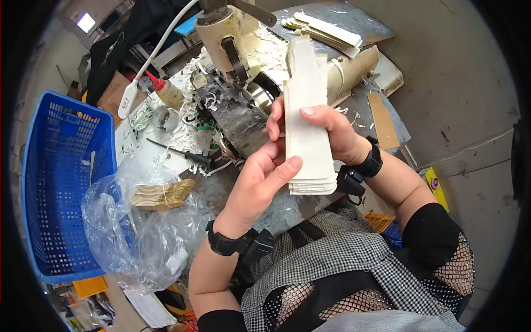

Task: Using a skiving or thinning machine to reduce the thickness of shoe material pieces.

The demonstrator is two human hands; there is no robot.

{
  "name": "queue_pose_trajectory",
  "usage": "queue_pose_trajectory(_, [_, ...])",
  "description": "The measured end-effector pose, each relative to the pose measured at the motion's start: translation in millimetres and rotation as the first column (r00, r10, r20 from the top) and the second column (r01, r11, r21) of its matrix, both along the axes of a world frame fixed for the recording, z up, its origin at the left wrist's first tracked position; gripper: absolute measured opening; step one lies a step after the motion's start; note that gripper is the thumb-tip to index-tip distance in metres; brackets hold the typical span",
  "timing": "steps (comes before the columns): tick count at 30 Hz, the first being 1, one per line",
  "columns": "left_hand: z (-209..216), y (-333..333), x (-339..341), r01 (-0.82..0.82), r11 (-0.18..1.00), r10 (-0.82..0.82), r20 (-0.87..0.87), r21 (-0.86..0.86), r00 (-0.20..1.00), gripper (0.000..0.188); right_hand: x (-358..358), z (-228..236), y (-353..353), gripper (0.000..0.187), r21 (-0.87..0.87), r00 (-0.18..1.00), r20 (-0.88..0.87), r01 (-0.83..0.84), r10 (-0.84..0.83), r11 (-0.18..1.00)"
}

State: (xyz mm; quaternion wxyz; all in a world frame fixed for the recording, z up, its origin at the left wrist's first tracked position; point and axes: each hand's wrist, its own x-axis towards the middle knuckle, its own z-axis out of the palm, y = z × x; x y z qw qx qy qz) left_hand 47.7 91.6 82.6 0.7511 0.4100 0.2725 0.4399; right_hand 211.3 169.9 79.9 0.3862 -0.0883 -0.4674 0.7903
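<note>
A stack of long white flat strips [310, 146] is held upright between both hands, above the front of a bench machine. My left hand [264, 174] grips its lower left edge, thumb across the front face. My right hand [337, 133] wraps its right side, with the thumb pressed on the upper front and fingertips showing past the left edge. The layers are fanned slightly at the bottom end. Behind the stack stands the cream-coloured machine [222, 41] with a dark metal work plate; the stack hides part of it.
A blue perforated basket [69, 254] stands at the left beside a clear plastic bag [160, 243] and a bundle of tan strips [162, 195]. White scraps surround a red-capped bottle [168, 94] and a black-handled tool [197, 159]. More pale strips [326, 30] lie at the back right.
</note>
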Motion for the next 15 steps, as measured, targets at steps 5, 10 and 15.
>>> queue_pose_trajectory(5, [-19,-5,6,-0.040,0.999,0.039,-0.078,-0.016,0.996,0.040,-2,-7,-13,0.050,0.031,0.975,0.214,0.054,-0.059,0.998])
queue_pose_trajectory(10, [-14,-8,8,-0.069,0.997,0.067,-0.060,-0.027,0.996,0.039,12,-12,-10,0.051,0.153,0.923,0.345,0.122,-0.169,0.981])
queue_pose_trajectory(15, [-13,-14,0,-0.120,0.990,0.116,-0.062,-0.073,0.991,0.042,48,-4,19,0.030,0.392,0.807,0.360,0.324,-0.468,0.861])
